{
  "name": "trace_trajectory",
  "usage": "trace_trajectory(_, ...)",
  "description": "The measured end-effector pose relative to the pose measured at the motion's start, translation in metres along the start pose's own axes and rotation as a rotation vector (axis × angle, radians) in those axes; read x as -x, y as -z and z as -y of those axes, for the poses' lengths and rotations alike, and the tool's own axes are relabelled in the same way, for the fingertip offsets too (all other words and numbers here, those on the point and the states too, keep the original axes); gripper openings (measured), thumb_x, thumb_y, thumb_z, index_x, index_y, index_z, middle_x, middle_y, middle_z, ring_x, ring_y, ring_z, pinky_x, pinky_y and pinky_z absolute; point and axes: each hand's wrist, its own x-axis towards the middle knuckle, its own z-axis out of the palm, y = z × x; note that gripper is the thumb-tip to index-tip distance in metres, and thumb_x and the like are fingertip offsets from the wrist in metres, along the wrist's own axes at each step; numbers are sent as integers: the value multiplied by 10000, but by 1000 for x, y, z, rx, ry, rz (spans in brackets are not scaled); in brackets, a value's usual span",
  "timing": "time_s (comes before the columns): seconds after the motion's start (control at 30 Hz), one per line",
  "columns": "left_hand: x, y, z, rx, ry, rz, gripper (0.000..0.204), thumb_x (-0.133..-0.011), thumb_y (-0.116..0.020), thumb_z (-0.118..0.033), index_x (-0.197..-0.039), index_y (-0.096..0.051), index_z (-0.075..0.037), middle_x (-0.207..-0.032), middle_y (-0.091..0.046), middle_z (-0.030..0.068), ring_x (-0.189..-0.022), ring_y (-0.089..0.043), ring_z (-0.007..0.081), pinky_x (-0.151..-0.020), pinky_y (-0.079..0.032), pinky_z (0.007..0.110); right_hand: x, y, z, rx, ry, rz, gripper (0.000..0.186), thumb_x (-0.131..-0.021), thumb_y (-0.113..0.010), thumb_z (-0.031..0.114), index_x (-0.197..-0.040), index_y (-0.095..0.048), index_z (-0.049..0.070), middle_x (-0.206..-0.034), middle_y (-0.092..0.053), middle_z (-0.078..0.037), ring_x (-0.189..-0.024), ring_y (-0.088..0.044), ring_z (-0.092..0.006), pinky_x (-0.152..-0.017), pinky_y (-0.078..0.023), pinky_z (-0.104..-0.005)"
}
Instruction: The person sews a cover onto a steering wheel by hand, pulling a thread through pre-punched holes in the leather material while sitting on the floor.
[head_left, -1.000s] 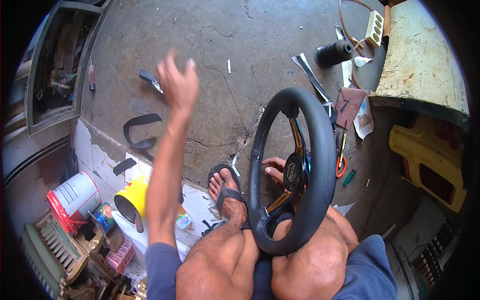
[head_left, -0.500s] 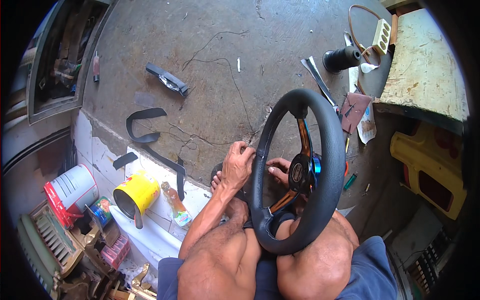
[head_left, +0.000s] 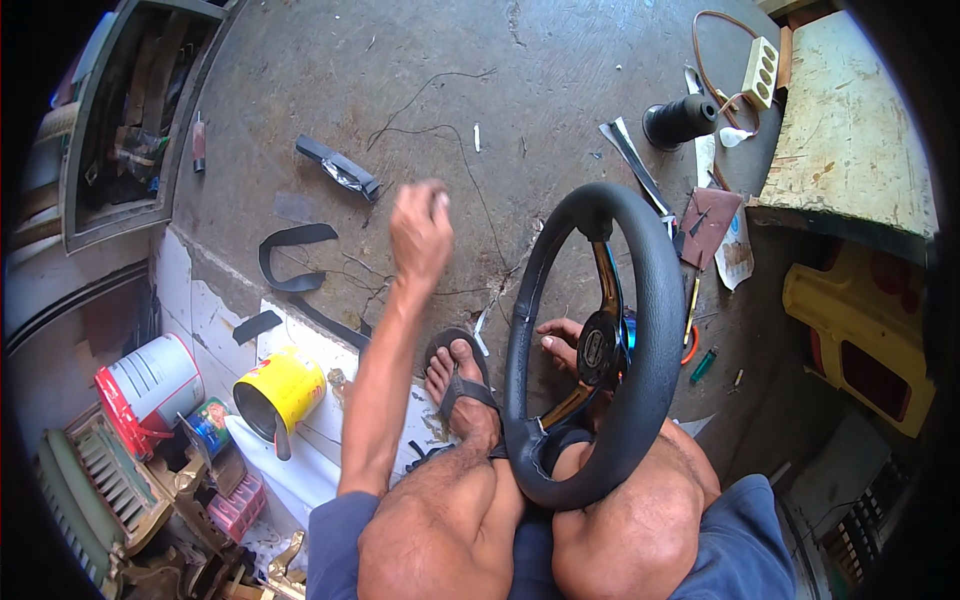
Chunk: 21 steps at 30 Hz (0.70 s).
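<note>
1. Head view, center right: A black-covered steering wheel (head_left: pixel 655 335) stood on edge, slightly tilted, against the seated person's right leg (head_left: pixel 640 520), its bronze-toned spokes (head_left: pixel 609 280) meeting at a dark hub (head_left: pixel 597 347). A stitched seam ran along the rim's inner side.
2. The left hand (head_left: pixel 420 240) was raised above the concrete floor (head_left: pixel 560 90), well apart from the wheel. Its fingers were curled inward and slightly blurred; whether they pinched anything thin could not be told.
3. The right hand (head_left: pixel 563 342) showed through the wheel's opening, partly hidden by the hub, its visible fingers apart.
4. Dark thread (head_left: pixel 467 165) trailed across the floor beyond the left hand, near a curved black strip (head_left: pixel 268 262).
5. At upper right, a black spool (head_left: pixel 675 123) stood near a cream power strip (head_left: pixel 761 73); below lay a reddish-brown sheet (head_left: pixel 712 225) and a green lighter (head_left: pixel 703 366).
6. At lower left, a yellow can (head_left: pixel 290 380) lay tipped near a white-and-red bucket (head_left: pixel 155 385).
</note>
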Motion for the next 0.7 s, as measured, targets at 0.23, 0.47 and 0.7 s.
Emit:
trace_trajectory(0.23,-118,4,81,-381,33,-126,192,-914,-641,-163,-1039,-696,-26,-1009,-654,200,-975,-640,369,-842,-506,457,4,4,-1,-42,-62,-88,367,-985,-642,325,-1241,-664,64,-948,-682,-62,-847,-621,-135,-770,-506,-289)
trace_trajectory(0.47,-104,2,78,-373,-1,-44,154,-939,-621,-163,-1006,-672,-35,-1004,-653,175,-934,-638,358,-811,-503,466,0,6,4,37,-26,-115,361,-972,-642,322,-1219,-680,62,-954,-699,-56,-897,-629,-165,-841,-502,-325)
trace_trajectory(0.7,76,9,-16,177,429,262,286,-963,-621,-303,-976,-682,-23,-838,-702,193,-763,-687,296,-706,-521,413,1,8,5,-53,-44,-127,350,-977,-630,316,-1217,-677,66,-958,-694,-53,-896,-631,-146,-851,-504,-321)
